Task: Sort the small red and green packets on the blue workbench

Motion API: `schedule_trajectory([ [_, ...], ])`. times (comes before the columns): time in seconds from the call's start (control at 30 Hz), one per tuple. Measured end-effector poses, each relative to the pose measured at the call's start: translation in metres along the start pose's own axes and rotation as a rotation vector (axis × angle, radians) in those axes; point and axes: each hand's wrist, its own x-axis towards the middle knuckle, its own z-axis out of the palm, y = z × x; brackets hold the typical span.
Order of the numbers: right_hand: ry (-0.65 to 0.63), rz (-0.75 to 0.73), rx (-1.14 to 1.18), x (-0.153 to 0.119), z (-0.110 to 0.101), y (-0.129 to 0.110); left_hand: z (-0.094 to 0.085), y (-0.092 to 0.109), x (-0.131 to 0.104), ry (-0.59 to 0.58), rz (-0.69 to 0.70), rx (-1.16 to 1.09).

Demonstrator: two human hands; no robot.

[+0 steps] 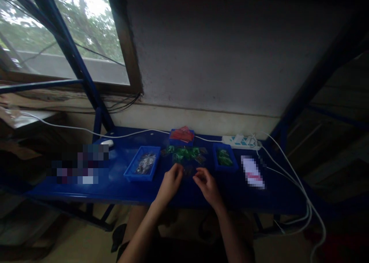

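From the head camera, looking down: two bare hands work over the near middle of a blue table (115, 186). The left hand (172, 175) and right hand (206, 181) are apart, facing each other with fingers curled inward; whether either pinches anything cannot be told. Between their fingertips is a faint clear packet (188, 171), too dim to show which way its long axis runs.

Just beyond lies a loose row of green packets (181, 153), stretching left to right, with darker packets at its ends.

Three blue containers surround this. The left tray (130, 176), holding silvery pieces, has its long axis running away from the person, far end leaning right. The back box (181, 143) is heaped with red packets (182, 134). The right box (227, 167) holds more green packets; its long axis also runs away, far end leaning slightly left. Behind it sits a white power strip (241, 141).
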Motion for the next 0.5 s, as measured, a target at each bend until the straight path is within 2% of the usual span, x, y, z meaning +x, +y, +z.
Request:
schedule_trajectory([
  [0.1,-0.038,-0.007,-0.049,0.0014,0.0023,-0.0005,0.0027,-0.0054,-0.0052,-0.063,-0.008,-0.285],
  [0.2,-0.069,-0.021,-0.078,0.0018,0.0027,-0.0031,0.0035,-0.0088,-0.0072,-0.117,-0.01,-0.407],
  [0.37,-0.131,-0.015,-0.049,0.0016,-0.0013,-0.0063,0.0011,-0.0057,-0.0089,-0.193,0.028,-0.438],
  [0.5,-0.052,-0.024,-0.033,0.0023,-0.0057,-0.0053,0.0037,-0.0027,-0.0093,-0.302,0.049,-0.358],
])
